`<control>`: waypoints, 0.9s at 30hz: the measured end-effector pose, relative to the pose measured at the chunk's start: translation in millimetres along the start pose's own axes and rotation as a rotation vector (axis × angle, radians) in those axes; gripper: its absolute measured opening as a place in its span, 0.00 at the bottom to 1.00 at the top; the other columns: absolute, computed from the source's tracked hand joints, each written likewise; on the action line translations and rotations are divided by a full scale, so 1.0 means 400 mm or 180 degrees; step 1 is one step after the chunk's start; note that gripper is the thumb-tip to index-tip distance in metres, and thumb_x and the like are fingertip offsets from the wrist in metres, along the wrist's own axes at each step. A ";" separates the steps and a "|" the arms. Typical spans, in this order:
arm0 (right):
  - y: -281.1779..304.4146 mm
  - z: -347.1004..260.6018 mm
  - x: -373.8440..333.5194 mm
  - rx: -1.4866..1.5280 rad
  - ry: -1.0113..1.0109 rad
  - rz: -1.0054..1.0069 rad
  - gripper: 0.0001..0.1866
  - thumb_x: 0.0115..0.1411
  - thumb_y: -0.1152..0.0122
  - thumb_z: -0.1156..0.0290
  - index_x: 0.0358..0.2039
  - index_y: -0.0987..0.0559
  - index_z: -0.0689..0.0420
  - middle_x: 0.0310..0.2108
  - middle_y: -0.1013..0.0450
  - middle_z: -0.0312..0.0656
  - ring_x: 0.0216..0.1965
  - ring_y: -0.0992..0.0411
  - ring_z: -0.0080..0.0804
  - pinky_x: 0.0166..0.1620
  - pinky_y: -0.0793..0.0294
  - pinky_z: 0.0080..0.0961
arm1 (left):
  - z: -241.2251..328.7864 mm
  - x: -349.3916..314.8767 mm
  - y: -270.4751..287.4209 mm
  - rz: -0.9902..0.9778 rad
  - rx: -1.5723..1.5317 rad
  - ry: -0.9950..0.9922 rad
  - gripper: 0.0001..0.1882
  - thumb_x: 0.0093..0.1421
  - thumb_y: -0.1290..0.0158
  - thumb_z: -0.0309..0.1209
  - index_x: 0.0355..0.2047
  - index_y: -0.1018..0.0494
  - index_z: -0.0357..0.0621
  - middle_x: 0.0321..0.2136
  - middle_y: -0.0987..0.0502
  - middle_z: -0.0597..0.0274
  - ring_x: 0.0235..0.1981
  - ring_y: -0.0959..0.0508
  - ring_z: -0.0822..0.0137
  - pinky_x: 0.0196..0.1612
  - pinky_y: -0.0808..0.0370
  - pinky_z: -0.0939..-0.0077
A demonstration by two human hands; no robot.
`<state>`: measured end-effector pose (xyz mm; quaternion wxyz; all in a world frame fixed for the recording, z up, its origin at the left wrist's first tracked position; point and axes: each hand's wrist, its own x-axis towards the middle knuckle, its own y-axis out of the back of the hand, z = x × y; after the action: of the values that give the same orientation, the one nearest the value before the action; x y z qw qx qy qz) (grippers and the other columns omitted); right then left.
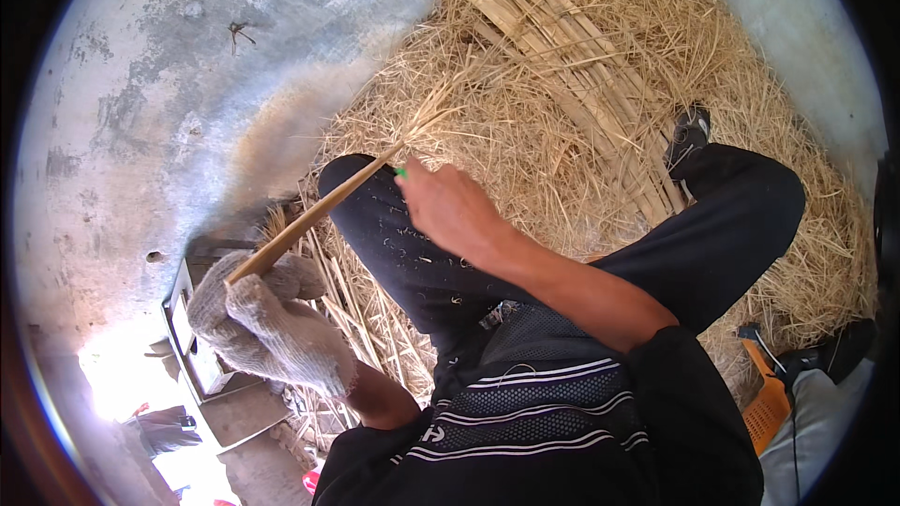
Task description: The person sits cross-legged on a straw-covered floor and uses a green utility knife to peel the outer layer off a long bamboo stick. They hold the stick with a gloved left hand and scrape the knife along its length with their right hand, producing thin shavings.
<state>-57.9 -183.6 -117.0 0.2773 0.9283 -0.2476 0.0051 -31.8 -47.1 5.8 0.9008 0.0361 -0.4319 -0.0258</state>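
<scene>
We count two grips, one gloved and one bare. Our left grip (pixel 267 323), in one pale knit glove (pixel 305 347), is clamped on the lower end of one stick (pixel 323 209). That stick slants away from it, up and to the right, over one knee, and splits into many fine strands (pixel 433 112) just past the right grip. Our right grip (pixel 450 211) is closed, with one green piece (pixel 401 172) at its fingertips, just beside the stick; the rest of that piece is hidden. Below the right grip, small curled shavings (pixel 412 232) dot one trouser leg (pixel 380 258), too many to count surely. Beyond it and to its right lie several long slats (pixel 572 42), overlapping so that we cannot number them, on straw (pixel 741 84). One shoe (pixel 691 131) shows right of that grip. Thin sticks (pixel 349 309) lie just right of the left grip. Far right and below both grips, we see one orange thing (pixel 767 403) with holes, beside one co-worker's leg (pixel 816 426).
</scene>
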 end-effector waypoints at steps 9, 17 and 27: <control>-0.043 0.144 0.027 -0.0379 -0.0381 0.0043 0.13 0.69 0.51 0.68 0.39 0.28 0.68 0.23 0.25 0.63 0.28 0.24 0.65 0.29 0.24 0.52 | 0.002 -0.003 -0.010 -0.0167 -0.0136 0.0030 0.15 0.70 0.49 0.39 0.42 0.32 0.37 0.16 0.33 0.63 0.12 0.36 0.73 0.16 0.37 0.81; 0.016 -0.090 -0.019 0.0301 0.0524 0.0120 0.10 0.68 0.48 0.70 0.40 0.29 0.66 0.15 0.27 0.53 0.17 0.25 0.55 0.22 0.25 0.45 | 0.002 0.005 0.007 0.0206 0.0083 0.0017 0.18 0.70 0.50 0.42 0.41 0.31 0.36 0.13 0.31 0.63 0.12 0.33 0.73 0.16 0.37 0.82; 0.075 -0.069 0.025 0.0565 -0.0624 -0.0811 0.14 0.71 0.54 0.66 0.42 0.31 0.67 0.21 0.26 0.61 0.27 0.21 0.59 0.29 0.22 0.50 | -0.010 0.022 0.055 0.0026 0.0034 0.0091 0.16 0.68 0.46 0.40 0.38 0.32 0.37 0.27 0.27 0.56 0.16 0.29 0.72 0.18 0.30 0.80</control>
<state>-59.6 -195.4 -76.7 0.1672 0.9691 -0.1524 -0.0987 -22.7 -25.8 12.2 0.9068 0.0394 -0.4192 -0.0193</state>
